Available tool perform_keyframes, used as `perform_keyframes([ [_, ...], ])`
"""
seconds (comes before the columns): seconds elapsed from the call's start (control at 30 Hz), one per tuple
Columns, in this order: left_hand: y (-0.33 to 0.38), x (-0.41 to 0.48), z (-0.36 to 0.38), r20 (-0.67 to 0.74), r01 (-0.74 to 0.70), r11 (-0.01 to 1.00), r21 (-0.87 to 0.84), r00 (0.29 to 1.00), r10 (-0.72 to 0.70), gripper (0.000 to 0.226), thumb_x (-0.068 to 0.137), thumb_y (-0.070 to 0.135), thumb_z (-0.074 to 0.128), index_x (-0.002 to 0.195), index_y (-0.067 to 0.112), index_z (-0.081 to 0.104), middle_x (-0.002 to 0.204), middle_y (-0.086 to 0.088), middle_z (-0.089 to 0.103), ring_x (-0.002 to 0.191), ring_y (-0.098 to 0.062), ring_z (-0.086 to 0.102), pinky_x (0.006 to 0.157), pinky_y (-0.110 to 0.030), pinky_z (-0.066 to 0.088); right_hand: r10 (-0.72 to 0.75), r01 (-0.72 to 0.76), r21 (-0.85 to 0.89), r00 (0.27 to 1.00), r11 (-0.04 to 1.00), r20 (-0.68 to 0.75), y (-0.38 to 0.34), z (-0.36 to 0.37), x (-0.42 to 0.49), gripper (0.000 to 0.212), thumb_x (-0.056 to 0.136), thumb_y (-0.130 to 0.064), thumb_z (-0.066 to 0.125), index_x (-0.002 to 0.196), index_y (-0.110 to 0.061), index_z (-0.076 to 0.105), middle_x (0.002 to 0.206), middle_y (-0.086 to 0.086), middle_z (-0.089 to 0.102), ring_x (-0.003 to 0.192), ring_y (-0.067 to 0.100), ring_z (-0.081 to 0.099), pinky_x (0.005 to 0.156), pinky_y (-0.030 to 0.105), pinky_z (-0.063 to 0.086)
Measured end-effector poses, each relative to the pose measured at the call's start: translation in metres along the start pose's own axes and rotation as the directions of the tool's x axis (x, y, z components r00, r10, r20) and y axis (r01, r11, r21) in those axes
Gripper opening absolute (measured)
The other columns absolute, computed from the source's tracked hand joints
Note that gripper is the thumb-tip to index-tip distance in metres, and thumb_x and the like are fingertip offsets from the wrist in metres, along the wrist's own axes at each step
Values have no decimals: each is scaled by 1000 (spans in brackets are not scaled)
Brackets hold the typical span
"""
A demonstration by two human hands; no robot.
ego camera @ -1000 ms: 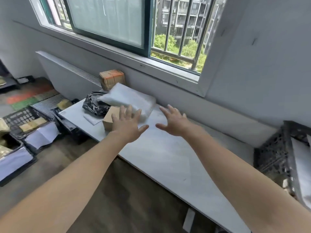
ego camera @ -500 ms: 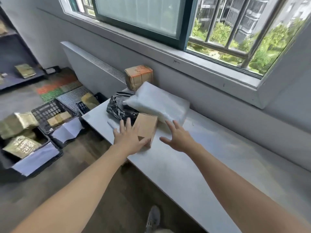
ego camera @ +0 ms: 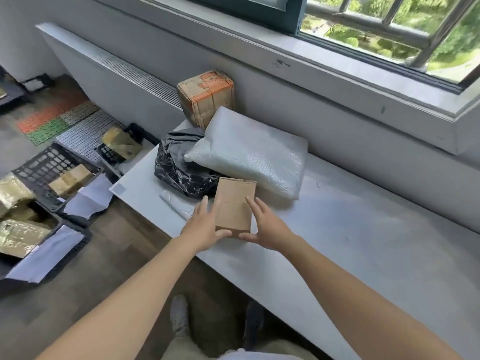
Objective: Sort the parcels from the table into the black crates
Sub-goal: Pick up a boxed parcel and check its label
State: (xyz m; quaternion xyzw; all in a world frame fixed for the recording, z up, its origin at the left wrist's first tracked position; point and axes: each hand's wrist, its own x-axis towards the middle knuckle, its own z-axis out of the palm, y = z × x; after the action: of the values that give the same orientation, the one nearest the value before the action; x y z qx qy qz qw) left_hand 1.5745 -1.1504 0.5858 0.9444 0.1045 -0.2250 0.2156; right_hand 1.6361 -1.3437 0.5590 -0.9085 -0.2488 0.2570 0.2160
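Left hand [ego camera: 205,227], right hand [ego camera: 267,227] gripped box [ego camera: 235,205] sides, equally near; long axis ran away from person; crates [ego camera: 46,165] left of box.

Makeshift parcel-sorting rm: pkgs [ego camera: 249,154] on table [ego camera: 363,255] by window [ego camera: 363,29], filled black crates [ego camera: 44,162] on floor [ego camera: 78,294].

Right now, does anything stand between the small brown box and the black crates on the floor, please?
Nothing visible does. The left hand and right hand hold the brown box at the table edge; black crates lie left, across open floor.
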Motion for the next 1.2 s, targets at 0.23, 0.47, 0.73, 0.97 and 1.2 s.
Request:
perform_keyframes([
  [0.23, -27, 24, -4, -7, -221, 958, -184, 975, 224, 78, 96, 34, 62, 157, 29, 14, 158, 3, 28, 134, -19, 40, 95, -28, 35, 190, -162, 211, 974, 964, -121, -11, 24, -8, 83, 91, -44, 64, 156, -28, 16, 160, -8, 24, 140, 12, 33, 106, 25, 32],
  [0.47, -12, 37, -37, -134, -483, 795, -366, 873, 469, 87, 86, 41, 73, 155, 25, 22, 152, 1, 36, 136, -15, 38, 105, -24, 33, 523, -244, 588, 769, 771, -367, -44, 3, -27, 46, 97, -46, 54, 141, -37, 44, 117, -11, 60, 93, 2, 58, 73, 4, 39],
  [0.73, 3, 47, -70, -77, -658, 637, -400, 717, 693, 120, 65, 31, 92, 156, 31, 13, 150, 6, 26, 134, -17, 36, 106, -44, 43, 658, -249, 713, 652, 656, -377, -66, -52, -38, 23, 97, -52, 46, 113, -39, 54, 107, -15, 61, 94, -3, 56, 58, 11, 44],
  [0.97, 35, 39, -100, -176, -583, 549, -599, 764, 621, 69, 55, 68, 80, 116, 63, 48, 119, 22, 56, 112, -9, 55, 90, -31, 50, 566, -48, 841, 760, 540, -320, -68, -89, -60, 33, 96, -60, 42, 116, -38, 57, 116, -8, 65, 103, 8, 63, 82, 28, 53],
  [1.2, 69, 20, -118, -126, -451, 556, -698, 842, 525, 59, 58, 83, 56, 104, 46, 61, 100, 9, 69, 85, 0, 66, 61, -12, 47, 480, 11, 874, 832, 486, -278, -68, -109, -77, 64, 82, -75, 31, 125, -36, 58, 120, -5, 67, 118, 18, 58, 100, 45, 47],
])
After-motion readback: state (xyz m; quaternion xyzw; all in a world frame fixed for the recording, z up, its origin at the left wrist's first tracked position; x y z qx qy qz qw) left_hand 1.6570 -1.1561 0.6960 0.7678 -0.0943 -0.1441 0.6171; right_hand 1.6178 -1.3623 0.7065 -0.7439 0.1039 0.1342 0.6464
